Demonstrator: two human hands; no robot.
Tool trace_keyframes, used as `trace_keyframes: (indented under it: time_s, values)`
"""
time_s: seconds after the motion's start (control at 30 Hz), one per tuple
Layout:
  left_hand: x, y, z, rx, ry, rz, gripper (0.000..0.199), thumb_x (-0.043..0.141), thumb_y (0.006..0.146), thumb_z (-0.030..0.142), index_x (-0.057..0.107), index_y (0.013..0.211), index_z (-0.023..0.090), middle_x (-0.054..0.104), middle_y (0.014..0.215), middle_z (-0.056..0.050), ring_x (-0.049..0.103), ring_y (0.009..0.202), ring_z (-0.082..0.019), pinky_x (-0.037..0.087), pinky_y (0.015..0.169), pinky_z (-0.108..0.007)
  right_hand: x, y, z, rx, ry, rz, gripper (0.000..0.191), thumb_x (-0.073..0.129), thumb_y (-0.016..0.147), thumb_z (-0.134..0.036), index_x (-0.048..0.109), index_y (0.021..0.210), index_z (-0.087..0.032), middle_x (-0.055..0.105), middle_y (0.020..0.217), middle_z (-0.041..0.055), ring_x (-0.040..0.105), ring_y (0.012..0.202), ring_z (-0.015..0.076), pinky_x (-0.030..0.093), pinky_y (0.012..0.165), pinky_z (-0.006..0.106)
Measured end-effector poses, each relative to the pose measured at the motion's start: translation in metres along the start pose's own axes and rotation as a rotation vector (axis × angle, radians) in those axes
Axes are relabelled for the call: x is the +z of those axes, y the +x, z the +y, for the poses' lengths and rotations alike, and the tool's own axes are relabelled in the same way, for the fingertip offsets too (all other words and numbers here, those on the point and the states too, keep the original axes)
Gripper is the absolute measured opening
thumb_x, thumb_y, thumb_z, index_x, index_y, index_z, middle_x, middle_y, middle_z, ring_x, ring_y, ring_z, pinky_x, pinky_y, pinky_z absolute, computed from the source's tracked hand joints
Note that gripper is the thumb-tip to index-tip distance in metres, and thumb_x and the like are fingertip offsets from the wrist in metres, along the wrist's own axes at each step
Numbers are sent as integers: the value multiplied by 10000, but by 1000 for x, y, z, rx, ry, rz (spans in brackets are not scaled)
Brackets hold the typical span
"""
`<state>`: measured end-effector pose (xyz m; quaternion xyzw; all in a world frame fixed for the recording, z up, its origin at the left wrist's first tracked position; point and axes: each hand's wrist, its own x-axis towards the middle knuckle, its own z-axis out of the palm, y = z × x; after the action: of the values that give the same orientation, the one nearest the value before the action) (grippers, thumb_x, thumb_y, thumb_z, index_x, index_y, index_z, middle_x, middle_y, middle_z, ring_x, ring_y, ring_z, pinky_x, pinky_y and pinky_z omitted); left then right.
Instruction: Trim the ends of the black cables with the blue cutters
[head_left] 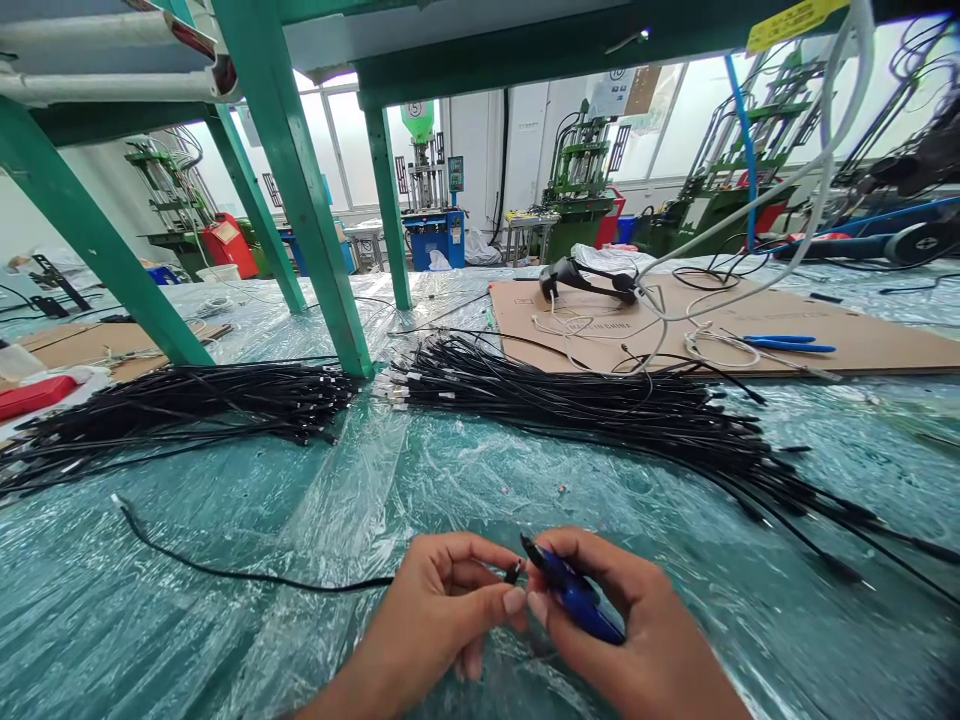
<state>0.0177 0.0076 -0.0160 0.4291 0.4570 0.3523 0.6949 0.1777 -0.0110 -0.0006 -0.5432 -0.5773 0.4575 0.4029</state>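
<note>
My left hand [450,610] is closed, pinching the end of a black cable [259,577] between thumb and fingers. The rest of this cable trails left over the plastic-covered table, its far end showing a light metal plug. Close beside it, my right hand [607,610] is closed around blue-handled pliers [576,595]. Their dark tip points up and left, near the cable end; the exact kind of jaw is not clear. The fingertips of both hands almost meet, so part of the cable end is hidden.
Beyond my hands lie a large bundle of black cables [570,405] and another bundle [225,400] at left. A cardboard sheet [847,325] carries a black headset [589,280], white cords and a blue-handled tool [791,343]. Green frame posts [319,220] rise from the table.
</note>
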Motion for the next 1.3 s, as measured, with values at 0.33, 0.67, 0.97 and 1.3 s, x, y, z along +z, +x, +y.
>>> trace_keyframes:
  time_s: [0.33, 0.67, 0.97, 1.3]
  values:
    - [-1, 1, -1, 9, -18, 22, 431, 847, 619, 420, 673, 838, 92, 704, 637, -34, 441, 302, -23, 331, 319, -139, 6, 1, 2, -114, -39, 66, 110, 587, 695, -336, 605, 697, -227, 565, 621, -37, 500, 569, 111, 407, 539, 220]
    - [-4, -4, 10, 32, 45, 8, 465, 730, 749, 522, 763, 953, 106, 751, 775, -110, 439, 321, -9, 291, 348, -138, -16, 7, 20, -425, -390, 287, 131, 604, 755, -332, 648, 858, -265, 700, 789, -25, 654, 665, 152, 505, 595, 239]
    - [-5, -7, 11, 52, -12, -11, 360, 718, 795, 442, 767, 943, 118, 727, 724, -73, 411, 341, -5, 286, 364, -139, -36, 22, 13, -876, -888, 323, 159, 529, 768, -202, 595, 904, -250, 704, 766, -38, 663, 663, 142, 486, 604, 278]
    - [-3, -8, 11, 55, -63, 36, 390, 778, 730, 446, 754, 944, 122, 718, 688, -51, 422, 339, -9, 298, 356, -138, -35, 22, 13, -914, -932, 284, 172, 485, 769, -197, 548, 921, -248, 693, 765, -44, 647, 688, 134, 451, 653, 276]
